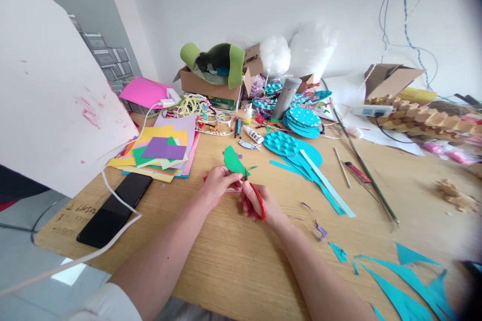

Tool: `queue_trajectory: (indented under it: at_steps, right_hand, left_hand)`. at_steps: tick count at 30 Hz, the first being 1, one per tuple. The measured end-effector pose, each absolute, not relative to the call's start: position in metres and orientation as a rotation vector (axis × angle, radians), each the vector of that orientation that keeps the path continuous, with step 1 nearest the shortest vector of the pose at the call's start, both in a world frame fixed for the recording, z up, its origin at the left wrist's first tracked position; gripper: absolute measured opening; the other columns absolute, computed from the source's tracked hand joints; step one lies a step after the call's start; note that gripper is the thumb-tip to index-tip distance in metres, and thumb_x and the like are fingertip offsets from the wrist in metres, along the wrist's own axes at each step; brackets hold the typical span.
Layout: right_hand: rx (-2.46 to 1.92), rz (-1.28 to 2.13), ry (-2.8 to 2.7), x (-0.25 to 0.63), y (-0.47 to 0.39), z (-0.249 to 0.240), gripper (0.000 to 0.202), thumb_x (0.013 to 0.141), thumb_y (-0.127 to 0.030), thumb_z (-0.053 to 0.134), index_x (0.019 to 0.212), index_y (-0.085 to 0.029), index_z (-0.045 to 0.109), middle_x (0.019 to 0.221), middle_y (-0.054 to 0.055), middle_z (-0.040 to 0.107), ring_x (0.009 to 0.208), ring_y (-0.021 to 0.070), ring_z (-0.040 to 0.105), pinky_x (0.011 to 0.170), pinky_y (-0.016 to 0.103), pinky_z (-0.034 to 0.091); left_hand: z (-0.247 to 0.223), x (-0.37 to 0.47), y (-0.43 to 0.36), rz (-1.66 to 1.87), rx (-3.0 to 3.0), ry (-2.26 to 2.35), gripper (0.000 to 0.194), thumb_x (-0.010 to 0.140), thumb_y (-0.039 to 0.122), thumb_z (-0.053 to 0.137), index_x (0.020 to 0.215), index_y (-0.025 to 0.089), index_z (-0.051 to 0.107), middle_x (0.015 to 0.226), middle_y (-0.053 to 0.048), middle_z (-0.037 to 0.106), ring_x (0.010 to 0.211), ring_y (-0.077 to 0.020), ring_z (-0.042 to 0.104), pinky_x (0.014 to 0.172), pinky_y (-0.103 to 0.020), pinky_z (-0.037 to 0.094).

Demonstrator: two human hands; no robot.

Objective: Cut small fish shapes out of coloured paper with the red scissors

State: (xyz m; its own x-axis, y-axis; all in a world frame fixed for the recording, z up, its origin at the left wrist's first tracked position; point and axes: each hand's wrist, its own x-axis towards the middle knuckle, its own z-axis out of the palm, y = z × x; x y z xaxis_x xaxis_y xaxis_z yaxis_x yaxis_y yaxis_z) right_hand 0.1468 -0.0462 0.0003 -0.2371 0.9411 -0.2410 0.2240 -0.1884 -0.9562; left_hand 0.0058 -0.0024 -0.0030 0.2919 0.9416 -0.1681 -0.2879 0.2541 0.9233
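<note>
On the brown wooden counter (214, 261), a black rectangular phone (109, 215) is positioned before stacked multicoloured paper sheets (165, 149), left of red-handled metal scissors (261, 204).

A craft workroom: coloured paper (164, 148), teal offcuts (408, 257), seemingly glue bottles (254, 135)

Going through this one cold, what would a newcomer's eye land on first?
Probably the red-handled scissors in the right hand, their blades at the green paper in the left hand, near the middle of the view. Next, likely the bright turquoise cutouts beyond them to the right, and the large white panel filling the upper left.
</note>
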Motion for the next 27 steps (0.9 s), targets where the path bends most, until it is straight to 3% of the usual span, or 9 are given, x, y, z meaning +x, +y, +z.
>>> queue_trajectory:
  at_steps: [27]
  right_hand:
    - [-1.411,1.445,-1.438,0.1479,-0.0464,0.0005,0.068,0.075,-0.083,0.039,0.063,-0.017,0.053,0.038,-0.003,0.049,0.030,0.0074,0.040,0.034,0.020,0.028]
  left_hand:
    - [-0.0036,0.0037,-0.0021,0.932,0.894,0.888,0.031,0.057,0.035,0.082,0.065,0.010,0.066,0.060,-0.005,0.064,0.055,-0.0115,0.058,0.060,-0.026,0.046]
